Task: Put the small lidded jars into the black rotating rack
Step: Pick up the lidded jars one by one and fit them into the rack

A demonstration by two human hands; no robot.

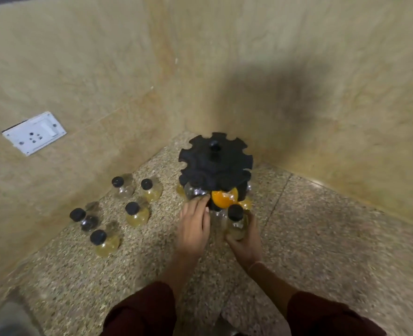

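Notably, fingers of my right hand (pixel 246 243) clamped a lidded jar (pixel 235 223) just beside the black rack (pixel 215 163). My left hand (pixel 194 224) touched its near edge, fingers straight. Had the rack turned, the jar could have missed its slot.

Speckled stone counter (pixel 322 238), corner section: one rack and five loose jars on it.

Black rotating rack (pixel 215 166) stands in the back corner, where the two walls meet. Five small black-lidded jars (pixel 136 213) stand upright in a loose cluster along the left edge, apart from the rack and from one another. Several hold yellowish contents. A thin seam (pixel 279 202) crosses the counter just right of the rack.
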